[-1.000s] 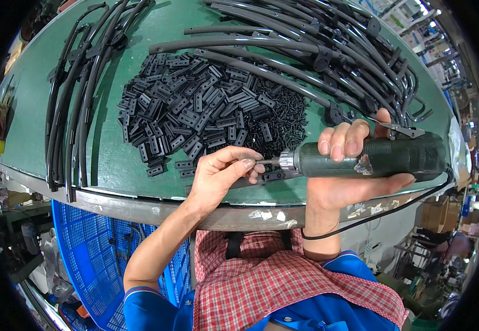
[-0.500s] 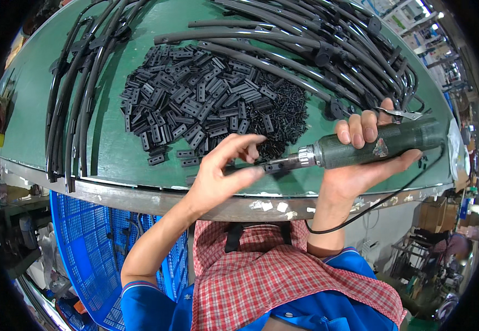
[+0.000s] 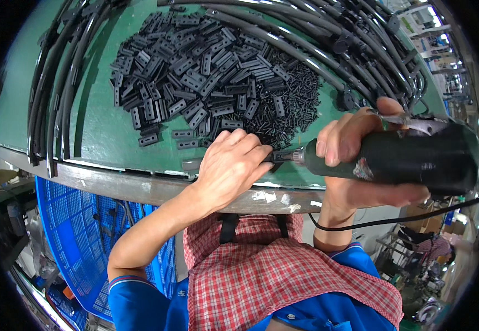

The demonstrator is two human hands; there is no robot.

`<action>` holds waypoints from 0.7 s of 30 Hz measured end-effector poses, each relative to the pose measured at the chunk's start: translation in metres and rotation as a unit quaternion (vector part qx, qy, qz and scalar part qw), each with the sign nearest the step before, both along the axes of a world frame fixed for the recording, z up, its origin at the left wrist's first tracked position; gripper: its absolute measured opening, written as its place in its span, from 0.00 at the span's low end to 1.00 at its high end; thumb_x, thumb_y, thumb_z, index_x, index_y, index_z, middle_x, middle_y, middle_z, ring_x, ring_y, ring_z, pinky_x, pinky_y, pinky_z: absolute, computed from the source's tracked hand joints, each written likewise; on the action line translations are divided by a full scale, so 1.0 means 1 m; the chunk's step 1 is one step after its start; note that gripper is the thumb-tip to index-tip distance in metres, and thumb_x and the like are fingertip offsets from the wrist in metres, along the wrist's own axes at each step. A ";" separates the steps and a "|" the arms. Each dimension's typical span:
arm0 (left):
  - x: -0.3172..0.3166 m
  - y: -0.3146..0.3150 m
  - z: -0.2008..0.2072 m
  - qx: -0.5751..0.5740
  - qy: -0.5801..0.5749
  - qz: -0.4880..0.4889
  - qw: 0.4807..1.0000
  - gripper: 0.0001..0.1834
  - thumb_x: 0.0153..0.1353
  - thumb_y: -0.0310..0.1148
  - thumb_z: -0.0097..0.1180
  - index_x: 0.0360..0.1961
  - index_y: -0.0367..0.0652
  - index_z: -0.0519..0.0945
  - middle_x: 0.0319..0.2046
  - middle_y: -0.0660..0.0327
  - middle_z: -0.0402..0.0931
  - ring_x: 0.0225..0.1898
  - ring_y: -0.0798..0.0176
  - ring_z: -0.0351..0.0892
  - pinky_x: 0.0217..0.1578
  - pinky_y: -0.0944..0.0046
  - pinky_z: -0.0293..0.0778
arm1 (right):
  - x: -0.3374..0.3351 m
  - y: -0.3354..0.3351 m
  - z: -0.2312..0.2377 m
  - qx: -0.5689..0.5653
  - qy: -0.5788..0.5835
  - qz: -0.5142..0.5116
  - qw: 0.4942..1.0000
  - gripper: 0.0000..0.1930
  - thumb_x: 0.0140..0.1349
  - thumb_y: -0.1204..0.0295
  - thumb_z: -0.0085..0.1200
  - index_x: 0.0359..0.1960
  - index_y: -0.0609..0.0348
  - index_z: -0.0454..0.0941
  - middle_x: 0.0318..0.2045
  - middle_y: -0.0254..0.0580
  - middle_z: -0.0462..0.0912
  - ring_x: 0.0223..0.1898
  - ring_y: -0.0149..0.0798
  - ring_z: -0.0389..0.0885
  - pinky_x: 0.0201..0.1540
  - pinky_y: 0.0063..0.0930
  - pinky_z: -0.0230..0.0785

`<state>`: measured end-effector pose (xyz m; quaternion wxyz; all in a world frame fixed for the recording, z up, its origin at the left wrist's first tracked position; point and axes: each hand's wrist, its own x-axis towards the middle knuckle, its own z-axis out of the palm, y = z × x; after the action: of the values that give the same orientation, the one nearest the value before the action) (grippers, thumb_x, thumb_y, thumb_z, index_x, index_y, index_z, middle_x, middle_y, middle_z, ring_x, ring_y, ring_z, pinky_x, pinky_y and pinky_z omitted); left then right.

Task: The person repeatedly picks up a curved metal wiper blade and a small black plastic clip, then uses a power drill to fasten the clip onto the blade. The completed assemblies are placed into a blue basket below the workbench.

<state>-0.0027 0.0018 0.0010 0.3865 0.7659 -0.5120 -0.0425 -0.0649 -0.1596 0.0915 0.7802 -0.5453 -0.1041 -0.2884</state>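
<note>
At the front edge of the table my left hand (image 3: 233,164) is closed, palm down, over a slim dark tube (image 3: 191,164), whose grey end sticks out to the left. My right hand (image 3: 345,151) grips a dark green electric screwdriver (image 3: 416,157) that lies nearly level, its bit pointing left. The bit (image 3: 285,156) meets a dark part beside my left fingertips; the exact contact is hidden there. A shiny metal lever (image 3: 413,122) runs along the top of the screwdriver. Just beyond my left hand lies a heap of black two-holed plastic blocks (image 3: 192,80).
Small black screws (image 3: 300,99) are heaped right of the blocks. Bundles of curved dark tubes lie at the left (image 3: 74,71) and far right (image 3: 355,49) of the green table (image 3: 104,124). A blue plastic crate (image 3: 79,237) stands below the edge. A black cord (image 3: 394,222) trails from the screwdriver.
My left fingers, raised and apart before, have come down and closed over the tube. The screwdriver's rear end has swung nearer to me. The whole view has shifted slightly.
</note>
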 end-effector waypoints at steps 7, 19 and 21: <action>-0.002 0.001 -0.003 0.006 0.031 -0.003 1.000 0.15 0.50 0.35 0.62 0.38 0.40 0.81 0.32 0.62 0.73 0.38 0.58 0.71 0.40 0.59 0.65 | 0.010 -0.009 0.022 -0.063 0.139 0.218 0.964 0.27 0.55 0.68 0.61 0.51 0.76 0.67 0.29 0.53 0.78 0.25 0.36 0.78 0.27 0.21 0.68; 0.001 -0.003 0.004 0.004 -0.015 -0.005 1.000 0.13 0.51 0.35 0.62 0.36 0.41 0.82 0.32 0.60 0.76 0.37 0.56 0.73 0.39 0.59 0.68 | 0.021 -0.016 -0.004 0.028 0.071 0.162 0.984 0.53 0.43 0.25 0.50 0.53 0.68 0.66 0.14 0.34 0.68 0.14 0.32 0.67 0.18 0.28 0.63; 0.001 -0.005 -0.001 0.004 -0.021 -0.005 1.000 0.14 0.51 0.36 0.63 0.36 0.40 0.83 0.32 0.59 0.76 0.37 0.56 0.73 0.39 0.58 0.68 | 0.018 -0.035 -0.013 0.124 0.020 0.133 0.983 0.50 0.48 0.29 0.50 0.56 0.66 0.65 0.16 0.31 0.66 0.15 0.30 0.66 0.19 0.27 0.63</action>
<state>-0.0018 -0.0033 0.0005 0.3727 0.7657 -0.5233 -0.0305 -0.0468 -0.1942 0.0781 0.8750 -0.4313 -0.1237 -0.1820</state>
